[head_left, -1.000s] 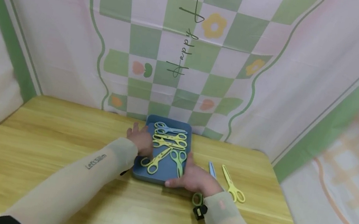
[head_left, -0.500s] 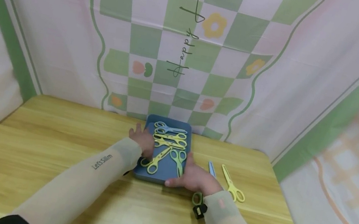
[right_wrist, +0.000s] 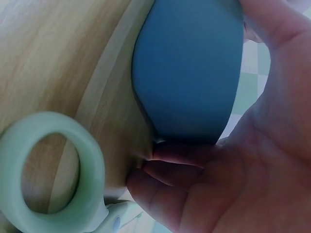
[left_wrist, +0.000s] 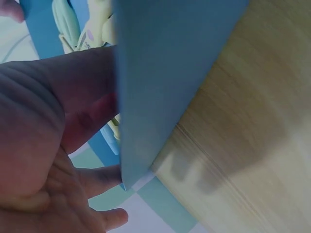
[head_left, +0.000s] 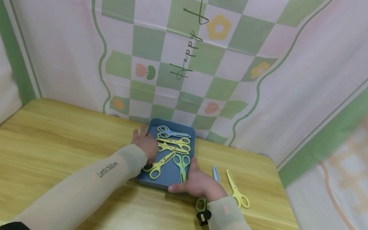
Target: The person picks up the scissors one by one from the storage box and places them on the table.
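Note:
In the head view a blue tray point(head_left: 166, 175) holds several children's scissors: blue scissors point(head_left: 175, 134) at the far end, yellow scissors point(head_left: 176, 149) in the middle, green scissors point(head_left: 181, 163) nearer. My left hand point(head_left: 146, 147) reaches over the tray's left wall. In the left wrist view its thumb and a finger pass behind that wall point(left_wrist: 155, 87), so their tips are hidden; other fingers spread outside. My right hand point(head_left: 199, 181) holds the tray's near right corner, thumb at the front rim. In the right wrist view its fingers curl against the outer wall point(right_wrist: 189, 73).
Right of the tray, yellow scissors point(head_left: 238, 190) lie on the wooden table point(head_left: 93, 127), beside a blue blade point(head_left: 216, 173) partly hidden by my right hand. A green scissor handle point(head_left: 201, 204) shows near my right wrist. A checked curtain point(head_left: 181, 90) hangs behind the table.
My left hand has shifted slightly right, farther over the tray's left wall. My right hand keeps its place at the tray's corner, and the scissors look unmoved.

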Demonstrator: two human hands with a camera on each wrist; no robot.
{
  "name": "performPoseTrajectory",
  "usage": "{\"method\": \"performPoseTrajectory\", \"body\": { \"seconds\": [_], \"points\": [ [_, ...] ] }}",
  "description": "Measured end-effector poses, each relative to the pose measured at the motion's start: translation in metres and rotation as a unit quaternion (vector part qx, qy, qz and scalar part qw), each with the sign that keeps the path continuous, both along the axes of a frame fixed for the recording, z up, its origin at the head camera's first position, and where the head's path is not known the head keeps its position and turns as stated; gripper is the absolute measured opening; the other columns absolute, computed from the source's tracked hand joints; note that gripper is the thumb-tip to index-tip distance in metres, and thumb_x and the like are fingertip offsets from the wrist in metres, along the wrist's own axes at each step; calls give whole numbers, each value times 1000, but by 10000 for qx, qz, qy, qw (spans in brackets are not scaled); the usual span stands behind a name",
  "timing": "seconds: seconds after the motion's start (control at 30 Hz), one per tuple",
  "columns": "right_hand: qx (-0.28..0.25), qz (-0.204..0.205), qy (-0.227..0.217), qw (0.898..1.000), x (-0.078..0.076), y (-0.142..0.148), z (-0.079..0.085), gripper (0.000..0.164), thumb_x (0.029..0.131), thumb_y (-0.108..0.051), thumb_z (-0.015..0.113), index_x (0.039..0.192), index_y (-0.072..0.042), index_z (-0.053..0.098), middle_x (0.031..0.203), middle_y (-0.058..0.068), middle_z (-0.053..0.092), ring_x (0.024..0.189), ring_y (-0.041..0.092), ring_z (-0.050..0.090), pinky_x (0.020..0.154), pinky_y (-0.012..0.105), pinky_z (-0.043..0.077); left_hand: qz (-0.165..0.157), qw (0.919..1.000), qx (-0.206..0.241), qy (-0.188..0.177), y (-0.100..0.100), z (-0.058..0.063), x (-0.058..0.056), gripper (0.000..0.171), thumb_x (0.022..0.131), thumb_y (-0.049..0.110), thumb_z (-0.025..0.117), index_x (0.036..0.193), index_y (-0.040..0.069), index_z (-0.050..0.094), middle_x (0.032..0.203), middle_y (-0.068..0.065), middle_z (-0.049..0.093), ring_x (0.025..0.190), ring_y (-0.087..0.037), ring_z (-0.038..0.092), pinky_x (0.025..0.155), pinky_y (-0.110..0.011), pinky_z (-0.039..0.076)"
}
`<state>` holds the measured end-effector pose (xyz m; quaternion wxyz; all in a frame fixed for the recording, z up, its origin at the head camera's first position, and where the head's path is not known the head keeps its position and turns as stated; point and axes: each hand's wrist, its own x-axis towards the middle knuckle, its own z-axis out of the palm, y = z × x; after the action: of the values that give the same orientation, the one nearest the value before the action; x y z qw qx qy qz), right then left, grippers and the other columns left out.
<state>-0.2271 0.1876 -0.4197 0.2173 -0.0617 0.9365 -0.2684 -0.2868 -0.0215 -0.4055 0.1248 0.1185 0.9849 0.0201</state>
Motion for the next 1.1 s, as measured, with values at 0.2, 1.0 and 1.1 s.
{"method": "performPoseTrajectory", "body": {
  "seconds": [0.2, 1.0, 1.1],
  "points": [
    [76, -14, -8, 10000, 1, 0, 0, 148, 65, -65, 84, 155, 3, -11, 155, 34, 22, 135, 43, 39, 109, 50, 33, -35, 9999, -16, 93, 0, -4, -2, 16, 91, 16, 65, 102, 15, 77, 152, -21, 39, 146, -49, 4, 113, -64, 6],
    [-42, 9, 13, 10000, 1, 1, 0, 147, 66, -63, 85, 154, 5, -12, 153, 36, 24, 135, 44, 38, 109, 51, 33, -213, 9993, 218, 200, 0, -4, 4, 9, 80, 7, 69, 77, 15, 69, 148, -19, 45, 145, -48, 8, 113, -63, 7],
    [-29, 16, 28, 10000, 0, 1, 0, 147, 67, -62, 85, 154, 5, -12, 153, 37, 24, 135, 44, 38, 109, 51, 33, -250, 9992, 214, 235, -2, -7, 2, 10, 81, 8, 68, 77, 17, 69, 145, -18, 47, 145, -47, 12, 112, -65, 6]
  ]
}}
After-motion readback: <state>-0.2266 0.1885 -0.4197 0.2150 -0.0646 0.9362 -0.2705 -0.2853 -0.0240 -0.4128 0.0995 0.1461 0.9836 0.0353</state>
